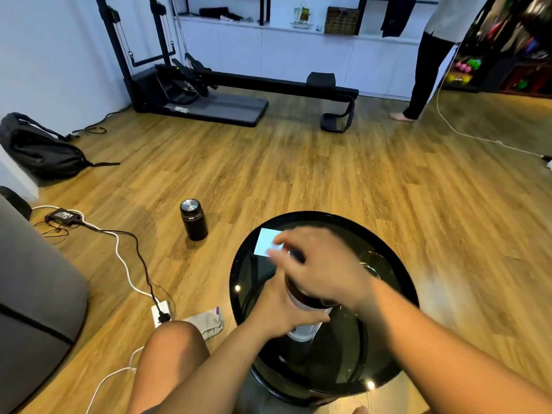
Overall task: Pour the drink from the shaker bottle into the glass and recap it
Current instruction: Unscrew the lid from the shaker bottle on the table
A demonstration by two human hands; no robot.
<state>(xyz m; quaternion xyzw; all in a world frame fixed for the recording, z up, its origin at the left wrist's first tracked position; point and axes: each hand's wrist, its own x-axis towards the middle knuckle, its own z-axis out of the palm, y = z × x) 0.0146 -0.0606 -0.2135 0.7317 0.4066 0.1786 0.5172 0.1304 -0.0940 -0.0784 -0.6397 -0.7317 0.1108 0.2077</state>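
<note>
The shaker bottle (303, 331) stands upright on the round black glass table (248, 282); its pale body shows below a dark lid. My left hand (280, 309) is wrapped around the bottle's body. My right hand (319, 264) lies over the top of the bottle, fingers curled on the dark lid (307, 298), and is blurred with motion. The clear glass (375, 264) sits on the table just right of the bottle, partly hidden behind my right wrist. Its contents cannot be made out.
A pale blue card (265, 242) lies on the table's far left. On the wooden floor stand a dark flask (193, 219), a power strip (161, 315) with cables and a cloth (209, 322). A grey sofa (33, 294) is at left. Another person (430, 64) stands far right.
</note>
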